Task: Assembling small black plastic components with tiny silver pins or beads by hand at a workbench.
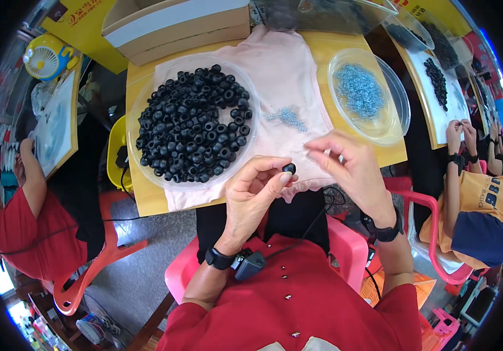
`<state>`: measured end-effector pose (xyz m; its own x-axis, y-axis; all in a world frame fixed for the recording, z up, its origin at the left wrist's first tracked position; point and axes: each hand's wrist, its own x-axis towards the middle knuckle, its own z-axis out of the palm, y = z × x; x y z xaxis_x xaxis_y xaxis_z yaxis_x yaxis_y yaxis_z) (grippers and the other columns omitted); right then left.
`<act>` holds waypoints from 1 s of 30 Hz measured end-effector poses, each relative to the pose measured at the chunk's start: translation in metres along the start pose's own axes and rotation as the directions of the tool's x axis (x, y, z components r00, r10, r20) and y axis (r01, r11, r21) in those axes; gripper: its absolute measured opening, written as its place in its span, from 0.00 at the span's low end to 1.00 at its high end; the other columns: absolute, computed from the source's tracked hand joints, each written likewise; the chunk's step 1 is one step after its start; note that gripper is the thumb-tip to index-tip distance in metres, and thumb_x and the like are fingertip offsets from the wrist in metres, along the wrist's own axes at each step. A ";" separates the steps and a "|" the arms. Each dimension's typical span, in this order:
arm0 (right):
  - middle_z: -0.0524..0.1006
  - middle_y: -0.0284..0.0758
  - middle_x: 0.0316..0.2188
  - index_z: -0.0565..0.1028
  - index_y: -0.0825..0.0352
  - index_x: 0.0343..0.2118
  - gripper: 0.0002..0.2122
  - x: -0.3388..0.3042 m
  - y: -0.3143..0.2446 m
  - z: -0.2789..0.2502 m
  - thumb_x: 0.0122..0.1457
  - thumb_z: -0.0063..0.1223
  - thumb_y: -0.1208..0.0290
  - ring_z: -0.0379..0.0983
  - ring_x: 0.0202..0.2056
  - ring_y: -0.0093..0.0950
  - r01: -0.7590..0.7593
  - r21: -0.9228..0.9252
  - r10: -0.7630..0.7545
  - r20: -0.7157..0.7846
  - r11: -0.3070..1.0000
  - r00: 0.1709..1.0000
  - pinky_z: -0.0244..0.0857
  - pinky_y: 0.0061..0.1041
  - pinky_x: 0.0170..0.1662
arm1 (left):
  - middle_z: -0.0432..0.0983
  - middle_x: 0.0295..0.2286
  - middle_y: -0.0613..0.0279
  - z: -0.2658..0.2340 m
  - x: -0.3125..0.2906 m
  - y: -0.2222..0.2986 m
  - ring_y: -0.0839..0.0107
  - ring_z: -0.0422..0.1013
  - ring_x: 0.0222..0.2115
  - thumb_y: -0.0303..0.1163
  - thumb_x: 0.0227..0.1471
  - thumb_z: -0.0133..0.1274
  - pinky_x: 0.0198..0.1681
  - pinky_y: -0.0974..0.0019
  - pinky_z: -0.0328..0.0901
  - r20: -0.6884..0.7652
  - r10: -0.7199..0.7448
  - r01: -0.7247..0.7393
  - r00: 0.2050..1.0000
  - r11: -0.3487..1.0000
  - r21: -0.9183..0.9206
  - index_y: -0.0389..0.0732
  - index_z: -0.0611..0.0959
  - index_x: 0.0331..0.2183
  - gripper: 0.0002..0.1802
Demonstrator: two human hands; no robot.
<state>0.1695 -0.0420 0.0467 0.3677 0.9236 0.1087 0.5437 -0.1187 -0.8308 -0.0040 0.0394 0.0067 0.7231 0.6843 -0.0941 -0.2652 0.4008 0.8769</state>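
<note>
Between thumb and forefinger my left hand (257, 184) pinches a small round black part (289, 168) with a hole in it. My right hand (348, 167) hovers just to its right, thumb and fingertips drawn together; whatever they hold, if anything, is too small to make out. Beyond both hands, a little heap of tiny pale-blue clear pieces (287, 117) lies on a pink cloth (301, 70). To the left, a round clear tub (255, 117) is full of similar black parts (190, 126). On the right stands a clear tub (380, 136) of blue pieces (358, 90).
A cardboard box (178, 32) and a clear plastic bin (327, 14) stand at the back of the yellow table (141, 190). People in red (46, 234) and in yellow (468, 205) sit at neighbouring tables. A yellow basket (115, 155) is beside the table's left edge.
</note>
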 end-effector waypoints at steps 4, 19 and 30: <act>0.75 0.38 0.26 0.75 0.68 0.30 0.05 0.012 0.016 0.003 0.50 0.56 0.77 0.72 0.22 0.31 -0.023 -0.182 -0.002 -0.139 0.983 0.990 0.64 0.26 0.26 | 0.74 0.30 0.61 -0.003 0.008 -0.010 0.78 0.71 0.27 0.23 0.54 0.51 0.29 0.75 0.68 0.074 -0.129 0.132 0.989 0.990 -0.040 0.33 0.75 0.42 0.12; 0.74 0.39 0.27 0.73 0.69 0.30 0.05 0.033 0.031 0.017 0.49 0.55 0.79 0.75 0.27 0.36 0.033 -0.246 -0.052 -0.073 0.969 0.996 0.67 0.29 0.29 | 0.74 0.30 0.60 -0.014 0.015 -0.010 0.76 0.72 0.26 0.21 0.54 0.50 0.30 0.74 0.69 0.132 -0.184 0.189 0.974 0.982 -0.027 0.33 0.75 0.44 0.13; 0.74 0.39 0.26 0.71 0.71 0.32 0.07 0.017 0.009 0.016 0.49 0.54 0.82 0.74 0.26 0.29 -0.062 -0.021 0.060 -0.098 0.998 0.993 0.67 0.23 0.28 | 0.74 0.31 0.63 -0.015 0.013 -0.018 0.81 0.70 0.24 0.24 0.56 0.49 0.27 0.77 0.67 0.142 -0.131 0.136 0.981 0.990 -0.029 0.36 0.75 0.43 0.12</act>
<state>0.1682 -0.0211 0.0322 0.4715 0.8748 0.1117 0.5354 -0.1833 -0.8245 0.0008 0.0499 -0.0172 0.8346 0.5327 -0.1402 -0.1828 0.5079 0.8418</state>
